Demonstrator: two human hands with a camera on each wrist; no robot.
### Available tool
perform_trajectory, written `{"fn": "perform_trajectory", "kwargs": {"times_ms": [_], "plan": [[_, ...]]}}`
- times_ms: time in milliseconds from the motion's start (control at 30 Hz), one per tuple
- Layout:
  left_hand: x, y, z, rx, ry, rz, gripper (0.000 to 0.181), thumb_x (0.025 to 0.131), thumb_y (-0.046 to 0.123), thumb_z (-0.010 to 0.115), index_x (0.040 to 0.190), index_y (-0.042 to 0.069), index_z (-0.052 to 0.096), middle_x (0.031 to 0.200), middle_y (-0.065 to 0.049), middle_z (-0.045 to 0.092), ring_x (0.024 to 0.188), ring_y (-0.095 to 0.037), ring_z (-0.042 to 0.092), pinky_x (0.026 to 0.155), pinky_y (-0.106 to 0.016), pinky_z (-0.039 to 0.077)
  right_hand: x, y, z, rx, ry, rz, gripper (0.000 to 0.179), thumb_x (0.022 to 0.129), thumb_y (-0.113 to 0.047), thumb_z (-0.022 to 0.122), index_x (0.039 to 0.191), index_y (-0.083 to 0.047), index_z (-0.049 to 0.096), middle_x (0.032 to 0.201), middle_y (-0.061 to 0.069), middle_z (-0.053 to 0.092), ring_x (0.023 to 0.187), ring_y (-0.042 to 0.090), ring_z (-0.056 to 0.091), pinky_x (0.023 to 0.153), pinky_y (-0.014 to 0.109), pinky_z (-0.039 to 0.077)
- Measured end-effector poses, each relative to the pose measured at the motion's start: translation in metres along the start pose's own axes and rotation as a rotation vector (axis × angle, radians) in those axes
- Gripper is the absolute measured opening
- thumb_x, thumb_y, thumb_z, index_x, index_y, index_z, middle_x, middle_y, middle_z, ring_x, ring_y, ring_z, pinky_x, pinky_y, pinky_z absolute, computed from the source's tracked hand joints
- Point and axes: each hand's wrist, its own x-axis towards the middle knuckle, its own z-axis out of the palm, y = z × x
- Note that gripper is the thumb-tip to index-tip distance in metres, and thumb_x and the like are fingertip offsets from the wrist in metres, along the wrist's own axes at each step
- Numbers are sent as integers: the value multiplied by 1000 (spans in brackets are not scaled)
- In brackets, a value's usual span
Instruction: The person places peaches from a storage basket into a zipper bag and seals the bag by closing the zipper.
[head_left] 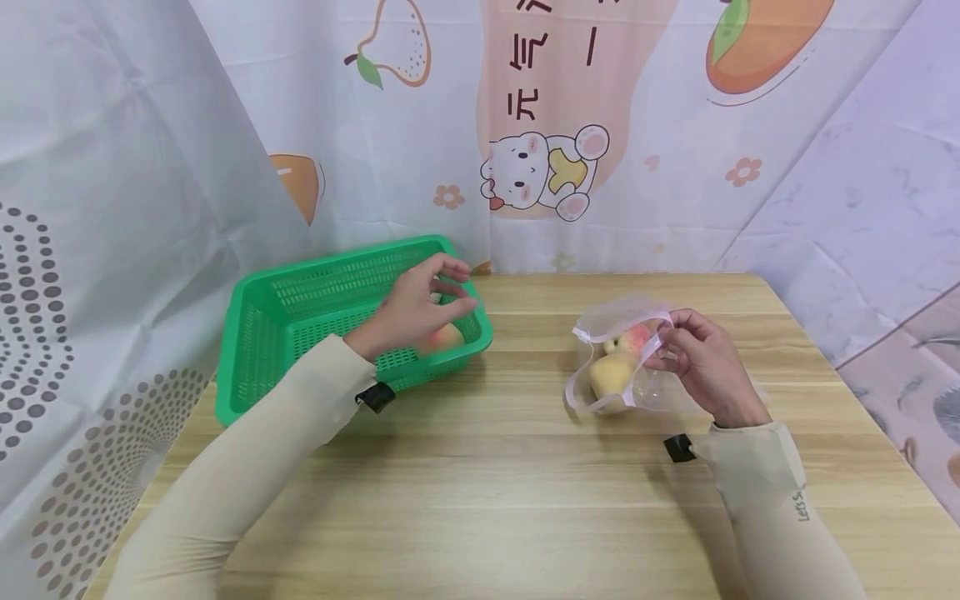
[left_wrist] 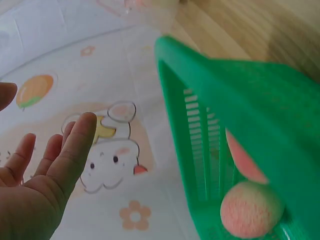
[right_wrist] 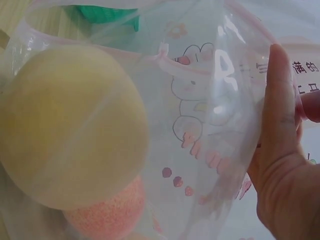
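My left hand (head_left: 412, 310) hovers over the right end of a green plastic basket (head_left: 238, 333), fingers loosely bent and nothing between them. Under it a pinkish peach (head_left: 442, 338) lies in the basket. Two peaches show in the left wrist view, one round and pink (left_wrist: 251, 210), the other partly hidden by the rim. On the right, my right hand (head_left: 708, 362) pinches the edge of a clear plastic bag (right_wrist: 210, 155) with a pink rim. Its mouth gapes. Inside sit a large yellowish peach (right_wrist: 75, 125) and a pink-red peach (right_wrist: 110, 215).
Basket and bag stand on a wooden table (head_left: 480, 500), with bare wood between them. A printed curtain (head_left: 420, 167) hangs along the table's back edge, and more cloth (head_left: 75, 250) hangs at the left side.
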Motion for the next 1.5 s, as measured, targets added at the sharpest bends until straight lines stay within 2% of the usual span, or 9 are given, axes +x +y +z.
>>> {"fn": "perform_trajectory", "kwargs": {"times_ms": [300, 600, 767, 900, 1167, 1500], "plan": [[5, -6, -18, -19, 34, -30, 37, 94, 14, 71, 124, 2, 54, 122, -10, 59, 110, -26, 63, 92, -42, 53, 0, 0, 0, -16, 10, 14, 20, 100, 9, 46, 93, -3, 60, 88, 3, 62, 71, 13, 66, 66, 30, 60], [9, -7, -33, 34, 15, -88, 42, 95, 17, 69, 129, 2, 51, 130, -14, 56, 118, -28, 59, 98, -45, 50, 0, 0, -2, -41, 18, 19, 21, 100, 8, 46, 92, -4, 60, 88, 2, 61, 72, 13, 65, 67, 30, 60], [13, -17, -41, 54, 28, -128, 42, 96, 18, 68, 131, 3, 49, 132, -13, 54, 121, -30, 57, 98, -46, 49, 0, -1, -2, -44, 17, 20, 20, 100, 8, 46, 93, -4, 60, 88, 2, 61, 71, 13, 65, 67, 30, 60], [15, -25, -47, 52, 35, -135, 43, 97, 17, 67, 132, 1, 48, 134, -14, 52, 123, -31, 55, 97, -46, 49, 0, -1, -3, -42, 20, 21, 20, 100, 8, 47, 92, -4, 60, 87, 2, 61, 71, 13, 64, 66, 30, 60], [21, -32, -51, 37, 34, -117, 45, 97, 15, 67, 133, -3, 46, 135, -17, 51, 124, -33, 54, 99, -46, 48, 1, -1, -3, -50, 15, 22, 20, 100, 8, 46, 92, -5, 60, 87, 2, 61, 71, 12, 64, 67, 29, 60], [26, -48, -55, 45, 28, -160, 47, 97, 17, 67, 135, -1, 46, 135, -19, 50, 126, -35, 52, 100, -50, 47, 0, -1, -2, -46, 20, 24, 21, 100, 9, 45, 92, -4, 60, 88, 2, 61, 71, 14, 65, 66, 30, 60]]}}
